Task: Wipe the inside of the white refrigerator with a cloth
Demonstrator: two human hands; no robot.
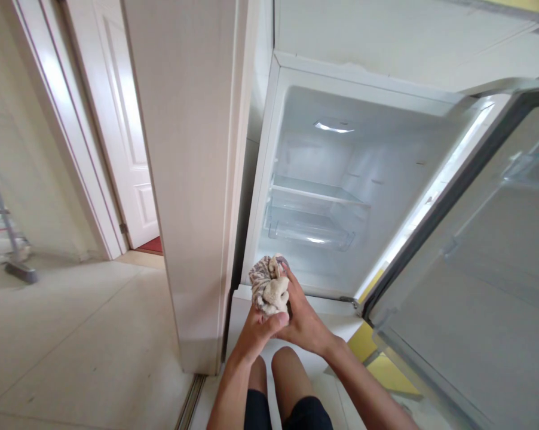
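A bunched-up cloth (272,286), cream with a grey-brown pattern, is held between my two hands in front of the open refrigerator (291,74). My left hand (258,331) grips it from below and the left, thumb across the front. My right hand (303,319) wraps round its right side; some of those fingers are hidden behind the cloth. Behind the hands, the lit compartment shows a glass shelf (317,192) and a clear drawer (312,233) beneath it.
The refrigerator door (471,269) stands swung out on the right. A pale sliding door panel (193,179) rises close on the left, above a floor track (192,400). A broom (21,272) stands farther left, near a white door (119,89). Something yellow (386,364) lies low behind the refrigerator door.
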